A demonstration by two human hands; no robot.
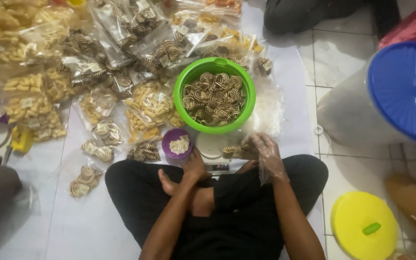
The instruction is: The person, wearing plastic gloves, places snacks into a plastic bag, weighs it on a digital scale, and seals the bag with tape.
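Looks like a home snack-packing setup, right on the floor rather than any real workshop. The floor is pale tile [347,62] with a white sheet [87,226] spread over it, and a person sits cross-legged at its near edge. Toward the sheet's far edge and far left corner there's a heap of small clear bags [97,58], some with striped spiral crackers, some with yellowish chips. A green plastic bowl [188,77] of the same spiral crackers sits in the middle. Off the sheet's right edge stand a big tub with a blue lid [405,86] and a yellow lid [362,226]. Plain household containers everywhere, no machines or shelving.
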